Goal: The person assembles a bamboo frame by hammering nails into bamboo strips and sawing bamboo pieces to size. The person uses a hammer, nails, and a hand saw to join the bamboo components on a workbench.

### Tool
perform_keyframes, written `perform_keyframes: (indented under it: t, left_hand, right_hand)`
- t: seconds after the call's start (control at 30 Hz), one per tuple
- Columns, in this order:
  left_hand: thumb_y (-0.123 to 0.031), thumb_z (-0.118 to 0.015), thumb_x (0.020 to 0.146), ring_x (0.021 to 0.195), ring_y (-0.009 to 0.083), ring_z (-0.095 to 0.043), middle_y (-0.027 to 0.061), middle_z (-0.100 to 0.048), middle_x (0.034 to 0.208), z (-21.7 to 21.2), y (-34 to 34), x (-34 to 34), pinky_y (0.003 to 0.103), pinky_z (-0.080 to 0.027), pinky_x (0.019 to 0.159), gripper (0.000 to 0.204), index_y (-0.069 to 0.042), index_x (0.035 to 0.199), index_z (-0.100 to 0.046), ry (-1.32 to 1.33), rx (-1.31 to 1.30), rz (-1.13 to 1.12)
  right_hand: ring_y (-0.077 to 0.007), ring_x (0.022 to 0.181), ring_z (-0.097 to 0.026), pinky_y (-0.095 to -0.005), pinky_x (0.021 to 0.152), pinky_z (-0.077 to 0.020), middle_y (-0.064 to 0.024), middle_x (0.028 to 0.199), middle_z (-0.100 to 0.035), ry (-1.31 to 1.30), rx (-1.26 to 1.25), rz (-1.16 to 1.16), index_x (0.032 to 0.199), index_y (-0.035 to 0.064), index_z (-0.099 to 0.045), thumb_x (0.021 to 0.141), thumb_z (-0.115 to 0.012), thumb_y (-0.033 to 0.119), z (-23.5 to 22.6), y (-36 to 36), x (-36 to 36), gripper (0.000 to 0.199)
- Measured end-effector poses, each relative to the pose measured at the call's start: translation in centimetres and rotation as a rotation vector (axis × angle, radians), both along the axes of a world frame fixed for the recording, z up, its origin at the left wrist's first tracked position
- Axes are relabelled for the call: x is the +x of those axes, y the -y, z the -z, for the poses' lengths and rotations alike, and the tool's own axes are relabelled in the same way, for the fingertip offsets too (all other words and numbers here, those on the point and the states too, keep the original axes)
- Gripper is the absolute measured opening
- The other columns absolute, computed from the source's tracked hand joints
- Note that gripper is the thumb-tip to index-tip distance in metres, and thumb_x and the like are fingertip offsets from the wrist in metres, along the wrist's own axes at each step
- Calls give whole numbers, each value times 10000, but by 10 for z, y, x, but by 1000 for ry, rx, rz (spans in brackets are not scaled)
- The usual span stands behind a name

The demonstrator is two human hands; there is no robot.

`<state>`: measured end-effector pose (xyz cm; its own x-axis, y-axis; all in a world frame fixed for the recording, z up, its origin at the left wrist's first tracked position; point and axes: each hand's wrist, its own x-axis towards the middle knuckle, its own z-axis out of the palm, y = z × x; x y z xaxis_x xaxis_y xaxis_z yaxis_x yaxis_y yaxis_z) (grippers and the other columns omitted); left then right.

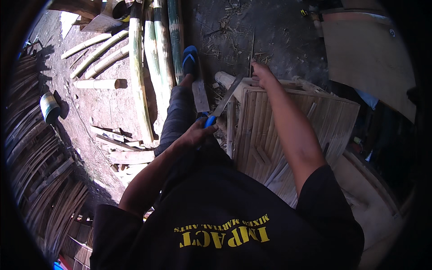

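Observation:
My left hand point(196, 134) is closed around the blue handle of a long, flat metal blade point(229, 96). Whether it is a saw or a knife I cannot tell. The blade slants up and right to the near corner of a bamboo-slat table point(255, 118). Over that table's far edge, my right hand point(262, 75) has its fingers closed on a thin bamboo strip point(252, 47), which points away from me. The strip's lower end is hidden by the hand and the table edge. A flat wooden board point(200, 95) lies beside my leg, left of the blade.
Long bamboo poles point(138, 67) lie ahead on the left, with shorter cut lengths point(96, 84) beside them. A metal can point(49, 108) stands near stacked bamboo strips point(27, 135) at far left. Wood scraps point(130, 156) lie by my leg. A plywood sheet point(366, 54) is at far right.

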<state>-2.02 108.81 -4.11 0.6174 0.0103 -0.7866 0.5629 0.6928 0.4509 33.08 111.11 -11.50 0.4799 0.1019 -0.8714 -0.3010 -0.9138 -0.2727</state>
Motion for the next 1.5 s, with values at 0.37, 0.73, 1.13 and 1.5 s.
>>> perform_keyframes:
  t: [0.37, 0.73, 1.13, 1.5]
  left_hand:
    - [-217, -659, 901, 776, 124, -585, 33, -608, 881, -6, -49, 32, 289, -487, 689, 359, -50, 1203, -561, -40, -119, 166]
    - [-397, -678, 915, 727, 125, -599, 38, -646, 865, 31, -85, 53, 307, -497, 642, 407, -56, 1126, -614, 21, -92, 575]
    - [-434, -638, 925, 571, 140, -602, 46, -632, 723, 13, -87, 68, 321, -479, 508, 414, -29, 1012, -660, -114, -97, 591]
    - [-466, -673, 896, 640, 201, -671, 133, -694, 777, -53, -124, 46, 397, -530, 646, 480, -8, 1039, -667, -123, 251, 558]
  right_hand:
    - [-267, 826, -589, -456, 685, -541, -159, 1033, -564, -204, 73, 902, 1195, 122, -511, 958, -646, 381, 71, 36, 13, 376]
    - [-246, 797, -570, -396, 607, -506, -128, 1049, -552, 74, -83, 912, 1158, 116, -556, 943, -635, 243, 81, 43, 11, 262]
    - [-164, 494, -363, -351, 526, -326, 5, 603, -380, -167, -250, 1104, 675, 158, -413, 955, -455, 486, 52, 24, 6, 433]
    - [-125, 442, -327, -323, 456, -285, 3, 616, -361, -183, -53, 1028, 814, 148, -414, 957, -392, 275, 8, -35, -22, 193]
